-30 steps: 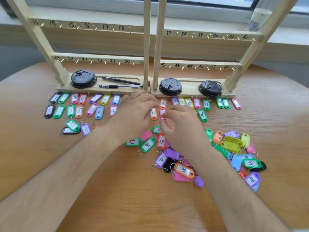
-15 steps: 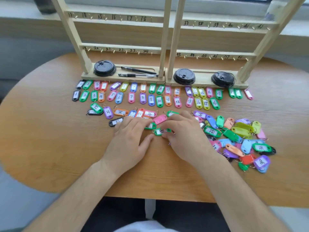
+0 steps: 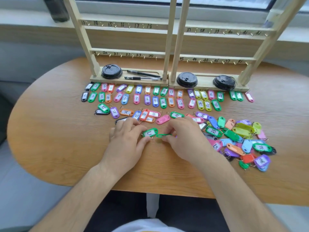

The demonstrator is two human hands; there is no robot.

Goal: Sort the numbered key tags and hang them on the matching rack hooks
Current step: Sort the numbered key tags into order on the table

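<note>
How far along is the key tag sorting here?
Done: numbered rows of tags laid out before the rack. In hand: the left hand holds a green tag; the right hand pinches another green piece. Left: the mixed pile, and every visible hook is bare.

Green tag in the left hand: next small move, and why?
Probably set the green tag, pinched by the left hand, beside the lower-row 16 tag. It seems to read 17 upside down, and that row stops at 16, below the upper-row 17 tag. The right hand pinches a second green tag.
</note>
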